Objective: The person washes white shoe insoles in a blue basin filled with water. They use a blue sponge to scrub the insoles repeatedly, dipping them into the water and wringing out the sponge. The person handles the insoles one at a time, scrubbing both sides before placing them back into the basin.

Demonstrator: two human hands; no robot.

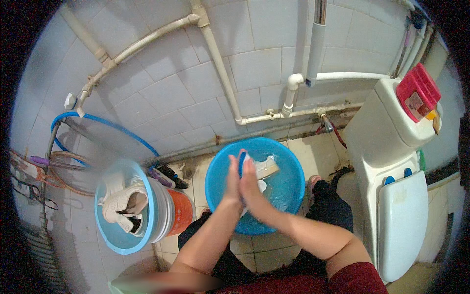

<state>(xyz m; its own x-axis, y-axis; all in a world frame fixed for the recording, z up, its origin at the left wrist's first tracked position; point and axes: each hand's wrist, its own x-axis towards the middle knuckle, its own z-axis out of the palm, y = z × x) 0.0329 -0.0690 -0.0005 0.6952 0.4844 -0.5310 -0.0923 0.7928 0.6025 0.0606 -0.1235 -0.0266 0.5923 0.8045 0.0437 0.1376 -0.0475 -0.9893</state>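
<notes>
Over a blue plastic basin [299, 187] holding water, my left hand [232, 183] and my right hand [251, 185] are pressed towards each other, palms inward. Between them sits a blue-edged item [242, 164], mostly hidden by the fingers, so its kind cannot be told. A white shoe [268, 167] with a pale sole lies in the basin just beyond my right hand. Close beside that hand is a small round white thing [261, 185]. At the left, several off-white shoes [126, 205] lie in a light blue basin [147, 220] on top of a bucket [180, 212].
Behind the basin, white pipes [253, 119] and a tap [326, 123] run along the tiled wall. A toilet [402, 220] stands at the right, with a red plastic container [418, 92] on its tank. A scrubbing brush [170, 176] and a blue hose [110, 126] are at the left.
</notes>
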